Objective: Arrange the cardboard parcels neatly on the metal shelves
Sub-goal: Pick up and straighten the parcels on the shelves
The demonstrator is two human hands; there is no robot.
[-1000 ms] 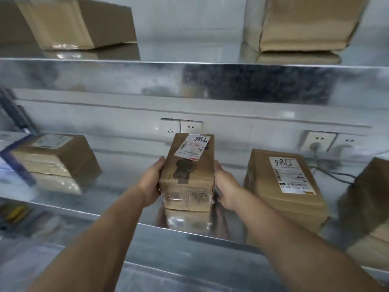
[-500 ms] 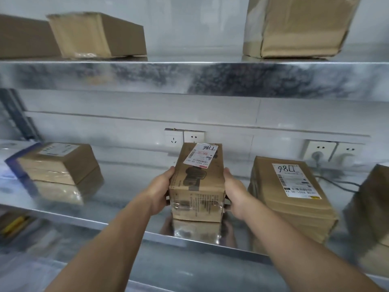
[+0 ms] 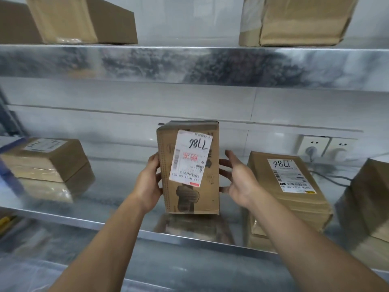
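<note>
Item: tall parcel [image 3: 187,192], brown cardboard, standing upright near the front edge of the middle shelf [image 3: 105,225], its white label [image 3: 190,159] turned towards you with the handwritten number upside down. Your left hand [image 3: 147,182] grips its left side, fingers curled round the edge. Your right hand [image 3: 240,182] is spread loose, fingertips at the parcel's right side and palm off it. Same shelf: flat labelled parcel [image 3: 288,186] just to the right, lying down; squat parcel [image 3: 48,159] well apart on the left; another parcel [image 3: 366,199] at the far right, cut off by the frame. Upper shelf [image 3: 189,64]: left box [image 3: 84,20] and right box [image 3: 299,20]. Wall sockets [image 3: 313,146] behind.
</note>
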